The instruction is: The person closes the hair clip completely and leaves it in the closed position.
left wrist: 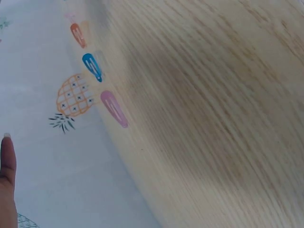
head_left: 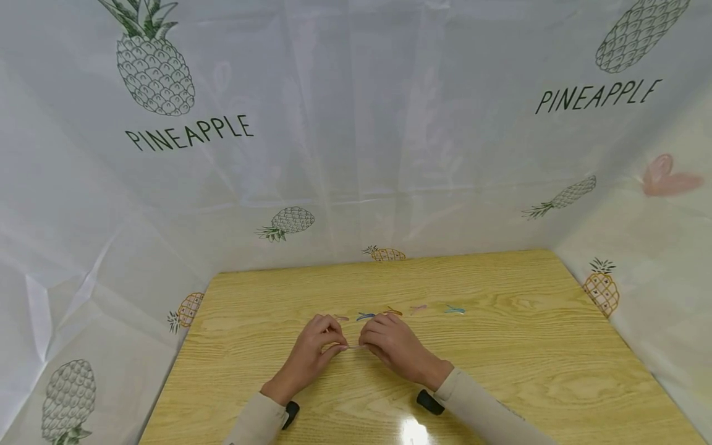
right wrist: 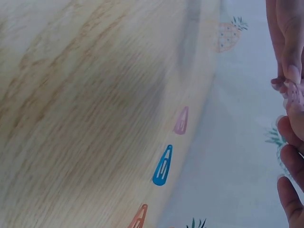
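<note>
A pink snap hair clip (right wrist: 295,96) is pinched between the fingertips of both hands, low over the table; from the head it appears as a thin pale strip (head_left: 355,347). My left hand (head_left: 311,349) grips one end, thumb and fingers bent together. At the opposite end, my right hand (head_left: 397,347) holds on with curled fingers. Just beyond the hands lies a row of snap clips: a pink clip (head_left: 342,318) partly behind the left hand, a blue clip (head_left: 365,316), an orange clip (head_left: 392,311), another pink clip (head_left: 418,308) and a light blue clip (head_left: 455,309).
The wood-grain table (head_left: 528,371) ends at a white pineapple-print sheet (head_left: 334,154), which rises behind it and along both sides. Dark wrist straps show under the sleeves. A bright glare spot (head_left: 414,429) lies near the front.
</note>
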Motion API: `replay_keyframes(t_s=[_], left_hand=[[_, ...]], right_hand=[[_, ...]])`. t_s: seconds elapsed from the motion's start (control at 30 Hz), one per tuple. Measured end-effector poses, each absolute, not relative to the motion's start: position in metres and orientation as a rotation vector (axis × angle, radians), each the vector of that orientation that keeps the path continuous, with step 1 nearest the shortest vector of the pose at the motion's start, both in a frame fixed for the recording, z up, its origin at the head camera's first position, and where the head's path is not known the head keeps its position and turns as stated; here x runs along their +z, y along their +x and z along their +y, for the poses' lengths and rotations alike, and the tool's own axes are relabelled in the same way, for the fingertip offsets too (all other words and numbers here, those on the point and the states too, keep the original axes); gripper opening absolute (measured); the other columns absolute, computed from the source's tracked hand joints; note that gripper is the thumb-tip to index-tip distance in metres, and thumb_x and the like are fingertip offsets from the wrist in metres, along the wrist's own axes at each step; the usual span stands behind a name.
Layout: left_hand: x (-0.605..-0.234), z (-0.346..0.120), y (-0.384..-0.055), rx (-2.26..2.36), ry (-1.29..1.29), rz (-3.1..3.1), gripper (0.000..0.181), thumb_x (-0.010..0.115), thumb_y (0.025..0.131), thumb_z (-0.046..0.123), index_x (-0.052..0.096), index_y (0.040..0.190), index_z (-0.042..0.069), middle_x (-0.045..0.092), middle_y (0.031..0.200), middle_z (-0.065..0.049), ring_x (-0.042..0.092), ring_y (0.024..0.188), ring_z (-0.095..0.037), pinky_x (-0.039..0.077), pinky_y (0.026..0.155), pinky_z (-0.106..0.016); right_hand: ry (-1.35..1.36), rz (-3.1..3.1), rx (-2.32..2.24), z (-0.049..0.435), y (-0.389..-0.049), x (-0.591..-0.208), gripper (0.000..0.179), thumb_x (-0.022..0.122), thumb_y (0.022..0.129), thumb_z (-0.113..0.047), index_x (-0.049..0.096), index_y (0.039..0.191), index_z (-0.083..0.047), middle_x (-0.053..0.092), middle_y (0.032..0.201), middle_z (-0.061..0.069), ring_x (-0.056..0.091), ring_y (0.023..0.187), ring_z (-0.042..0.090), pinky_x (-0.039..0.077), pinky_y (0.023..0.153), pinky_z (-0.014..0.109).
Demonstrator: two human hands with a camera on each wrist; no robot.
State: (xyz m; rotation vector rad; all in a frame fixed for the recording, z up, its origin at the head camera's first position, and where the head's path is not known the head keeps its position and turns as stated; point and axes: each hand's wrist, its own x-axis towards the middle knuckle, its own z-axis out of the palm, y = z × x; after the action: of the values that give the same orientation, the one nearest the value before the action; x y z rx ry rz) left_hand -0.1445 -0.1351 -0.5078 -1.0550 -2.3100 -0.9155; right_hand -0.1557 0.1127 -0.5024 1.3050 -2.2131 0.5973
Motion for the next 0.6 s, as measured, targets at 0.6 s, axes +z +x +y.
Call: replay_keyframes(t_s=[0.6], left_hand=[[-0.506,-0.1337,-0.1399,-0.156,-1.017,-2.206,0.025,0.092,0.076,0.025,0.072,0.089,0.02,0.064,0.101,0.003,0.064,0.094,-0.017,0.055,0.085,-0.038]], right_hand=[[1.202,-2.434,0.785,0.1057,-0.1504,-0.4998,0.002,0.073,0.102,-0.017,0.072,0.1,-0.017,0.069,0.101,-0.006,0.06,0.095,0.012,0.053,0.088,0.036]])
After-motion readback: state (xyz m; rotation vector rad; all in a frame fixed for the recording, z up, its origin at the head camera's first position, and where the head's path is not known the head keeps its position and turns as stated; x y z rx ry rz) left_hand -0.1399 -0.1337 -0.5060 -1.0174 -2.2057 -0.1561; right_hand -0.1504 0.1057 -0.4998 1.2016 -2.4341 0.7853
